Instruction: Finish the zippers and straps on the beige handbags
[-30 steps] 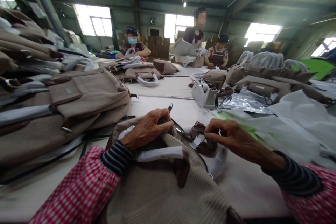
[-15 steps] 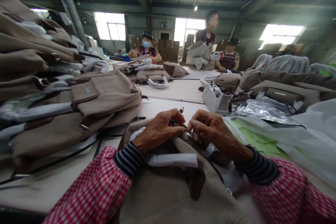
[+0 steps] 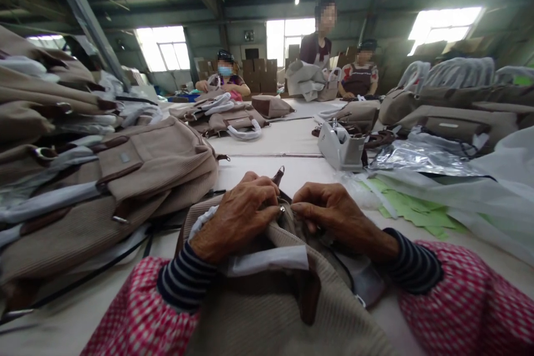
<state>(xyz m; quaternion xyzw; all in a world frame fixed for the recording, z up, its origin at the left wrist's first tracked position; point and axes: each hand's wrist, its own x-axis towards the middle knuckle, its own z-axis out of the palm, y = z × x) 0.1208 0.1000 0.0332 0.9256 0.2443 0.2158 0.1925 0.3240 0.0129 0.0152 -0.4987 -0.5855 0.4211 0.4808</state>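
A beige corduroy bag point(image 3: 267, 311) with brown trim lies in front of me. Its handle point(image 3: 269, 260) is wrapped in white material. My left hand point(image 3: 246, 214) is closed over the far edge of the bag, beside the zipper point(image 3: 282, 209). Across the opening, my right hand point(image 3: 337, 214) has thumb and fingers pinched at the bag's other edge; its fingertips are partly hidden. A small brown tab with a metal ring point(image 3: 278, 174) sticks up just beyond my left fingers.
Similar bags point(image 3: 154, 161) are piled at left. A grey tape dispenser point(image 3: 340, 146) stands ahead at right, near clear plastic point(image 3: 417, 158) and green sheets point(image 3: 409, 208). More bags point(image 3: 454, 122) line the right side. Several co-workers are across the table point(image 3: 267, 144).
The view has shifted slightly. My left hand has come down flatter over the bag edge, and my fingertips are less close together. The coiled brown strap under my right hand no longer shows.
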